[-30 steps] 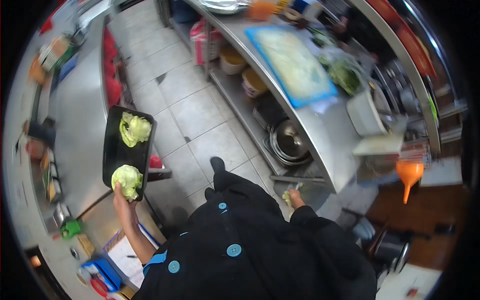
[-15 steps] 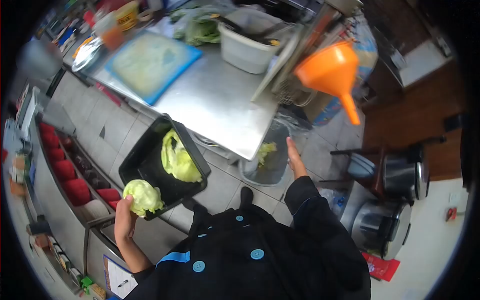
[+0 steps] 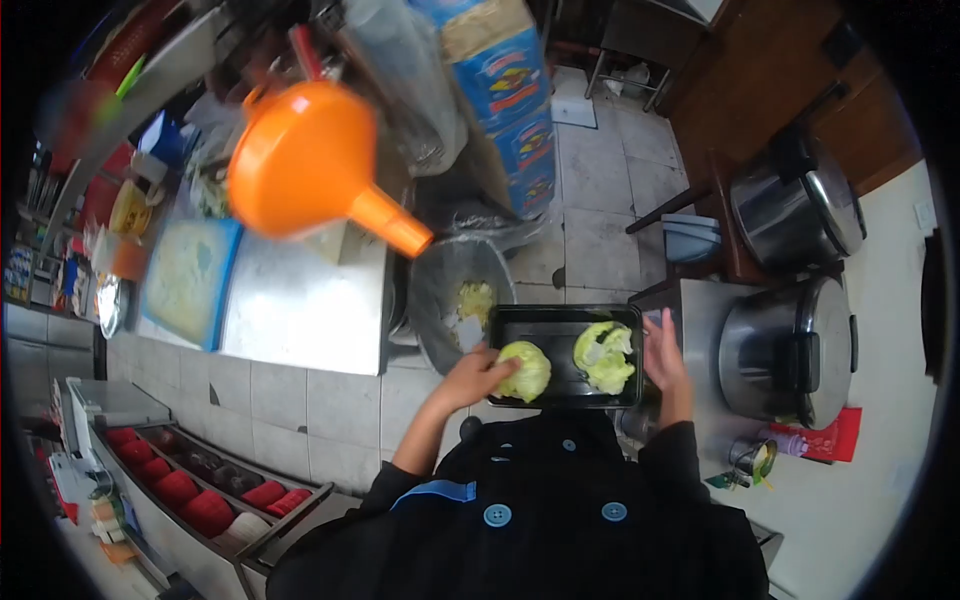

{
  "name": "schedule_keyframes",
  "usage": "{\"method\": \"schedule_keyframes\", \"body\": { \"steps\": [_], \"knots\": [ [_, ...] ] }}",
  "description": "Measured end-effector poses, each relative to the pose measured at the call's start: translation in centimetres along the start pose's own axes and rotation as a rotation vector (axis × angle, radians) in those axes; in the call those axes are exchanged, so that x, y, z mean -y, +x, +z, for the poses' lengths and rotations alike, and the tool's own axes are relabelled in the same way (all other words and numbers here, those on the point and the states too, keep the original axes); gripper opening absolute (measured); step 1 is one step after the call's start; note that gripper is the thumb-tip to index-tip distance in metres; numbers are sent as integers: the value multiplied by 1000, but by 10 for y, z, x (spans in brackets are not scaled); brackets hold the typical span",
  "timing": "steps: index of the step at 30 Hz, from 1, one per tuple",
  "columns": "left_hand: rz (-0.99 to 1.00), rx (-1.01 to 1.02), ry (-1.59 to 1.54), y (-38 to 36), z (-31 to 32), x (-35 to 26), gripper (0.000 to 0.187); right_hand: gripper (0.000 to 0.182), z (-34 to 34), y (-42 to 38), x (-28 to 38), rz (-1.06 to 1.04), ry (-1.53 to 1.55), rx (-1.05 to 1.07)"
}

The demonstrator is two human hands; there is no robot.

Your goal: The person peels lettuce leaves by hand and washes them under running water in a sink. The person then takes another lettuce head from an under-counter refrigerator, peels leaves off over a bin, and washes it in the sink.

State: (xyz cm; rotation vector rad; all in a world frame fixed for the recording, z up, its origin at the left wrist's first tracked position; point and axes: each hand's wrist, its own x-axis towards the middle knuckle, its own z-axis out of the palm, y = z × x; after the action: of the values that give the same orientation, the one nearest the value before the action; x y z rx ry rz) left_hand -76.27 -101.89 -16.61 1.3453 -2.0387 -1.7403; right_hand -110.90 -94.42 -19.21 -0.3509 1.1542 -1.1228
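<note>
In front of my body is a black rectangular tub [image 3: 565,312]. My left hand [image 3: 472,380] reaches over its left rim, thumb and fingers closed on a pale green lettuce head [image 3: 528,372]. My right hand [image 3: 668,352] is closed against the tub's right side, its fingers partly hidden by the rim. A second lettuce piece [image 3: 604,358], ragged with loose leaves, lies in the right half of the tub. Just beyond the left rim is a grey waste bin [image 3: 435,275] with lettuce scraps [image 3: 476,300] inside.
An orange funnel [image 3: 305,160] hangs close at upper left, before a steel table [image 3: 300,310] with a blue-edged cutting board [image 3: 190,280]. Large steel pots [image 3: 785,350] stand on my right. Blue printed boxes [image 3: 505,95] are stacked beyond the bin. Red containers [image 3: 205,510] fill a rack at lower left.
My view has turned right. The tub has moved from my left side to in front of me, and my right hand has gone from open in the air to the tub's side.
</note>
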Motion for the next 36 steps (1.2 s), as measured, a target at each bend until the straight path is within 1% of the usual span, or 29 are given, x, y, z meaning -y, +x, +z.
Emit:
{"method": "schedule_keyframes", "body": {
  "steps": [1,2,3,4,5,6,7,8,9,10,11,12,13,14,16,17,19,20,21,22,24,25,27,28,30,32,33,35,36],
  "knots": [
    [-18,-8,25,24,11,-14,53,92,-16,-2,23,21,-76,54],
    [-27,-16,49,50,24,-26,54,86,-28,-4,39,-8,-162,-11],
    [3,2,13,83,35,-22,56,80,-53,6,45,-6,-311,-119],
    [-30,64,35,108,32,-42,57,75,-67,16,60,1,-461,-233],
    [-55,69,4,139,34,-50,60,73,-84,25,79,5,-517,-141],
    [-87,73,-29,170,38,-55,63,72,-83,30,103,17,-570,-44],
    [-86,57,-34,196,39,-57,63,73,-96,46,109,-8,-523,-48],
    [-81,38,-29,231,40,-64,64,76,-113,64,124,11,-561,-48],
    [-120,42,-9,258,40,-74,65,76,-120,74,142,-21,-533,-64],
    [-65,-39,168,277,36,-103,65,77,-128,81,155,-38,-500,-82],
    [-75,-7,137,296,31,-131,65,77,-143,93,161,-26,-483,-86],
    [-77,13,102,316,26,-155,64,75,-161,113,169,-188,-461,-55],
    [-91,-18,42,335,22,-171,63,74,-171,131,185,-352,-443,-20],
    [-67,-94,55,352,15,-177,61,74,-175,145,200,-348,-445,-17],
    [-144,-141,-128,385,3,-205,56,67,-178,174,238,-312,-283,-91],
    [-141,-143,-129,410,-6,-208,56,62,-191,203,245,-362,-252,-85],
    [-131,47,-590,460,-28,-217,53,59,-209,254,271,-347,-219,-118],
    [-123,74,-653,485,-43,-223,49,57,-215,279,285,-330,-182,-148],
    [-110,65,-709,508,-56,-226,50,52,-211,294,305,-349,-245,-200],
    [-92,58,-762,537,-70,-231,50,52,-218,320,320,-373,-249,-196],
    [-118,84,-825,596,-97,-255,50,43,-230,368,353,-411,-194,-276],
    [-128,112,-770,625,-113,-273,52,43,-220,383,384,-431,-205,-267],
    [-67,133,-739,685,-147,-306,53,39,-201,406,443,-360,-127,-382],
    [-43,155,-702,713,-158,-325,54,39,-202,423,470,-359,-126,-370],
    [38,87,-598,767,-187,-363,55,29,-208,458,513,-538,-613,-602],
    [135,-3,-610,815,-212,-398,54,26,-234,514,537,-509,-392,-566],
    [139,-12,-607,835,-227,-411,54,23,-227,532,563,-486,-462,-629],
    [178,-192,-800,879,-250,-432,54,22,-245,588,604,-478,-531,-587],
    [187,-206,-805,905,-265,-435,54,21,-254,621,628,-469,-605,-553]
  ]
}}
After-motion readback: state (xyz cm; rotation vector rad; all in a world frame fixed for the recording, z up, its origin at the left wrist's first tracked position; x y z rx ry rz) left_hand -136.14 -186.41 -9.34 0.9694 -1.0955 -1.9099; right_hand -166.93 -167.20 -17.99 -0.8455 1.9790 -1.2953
